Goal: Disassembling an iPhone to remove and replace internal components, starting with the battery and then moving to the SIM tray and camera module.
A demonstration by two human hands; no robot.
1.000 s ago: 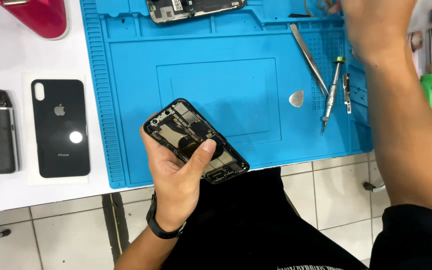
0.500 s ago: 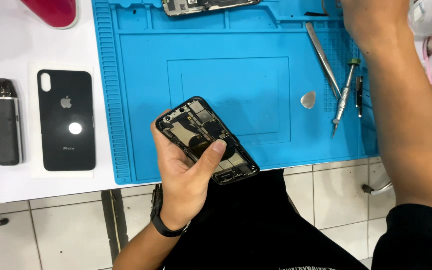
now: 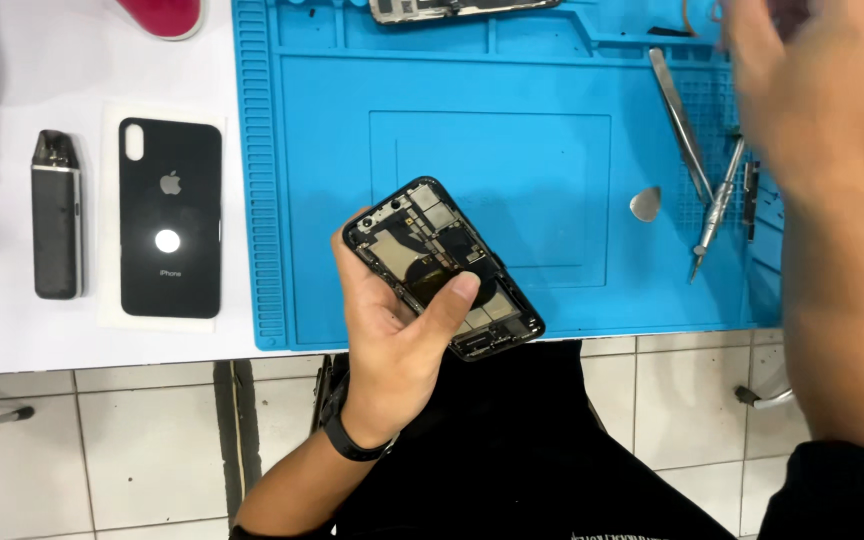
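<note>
My left hand [image 3: 392, 330] grips an opened black phone body [image 3: 442, 265] with its circuit boards and parts showing, thumb pressed across its lower half. I hold it tilted above the front edge of the blue work mat [image 3: 492, 130]. My right hand [image 3: 812, 80] is raised over the mat's right side, blurred by motion; whether it holds anything is not visible. Below that hand lie metal tweezers [image 3: 680, 120], a silver screwdriver [image 3: 718, 205] and a small grey pick [image 3: 645, 204].
A black phone back cover [image 3: 170, 230] rests on a white sheet, left of the mat, next to a small dark grey device [image 3: 56, 215]. Another phone part [image 3: 452, 9] lies at the mat's top edge. A red object [image 3: 162, 15] sits top left. Tiled floor below.
My right hand has come down from the top edge and now shows larger and blurred over the mat's right side. The left hand keeps holding the phone body in about the same pose.
</note>
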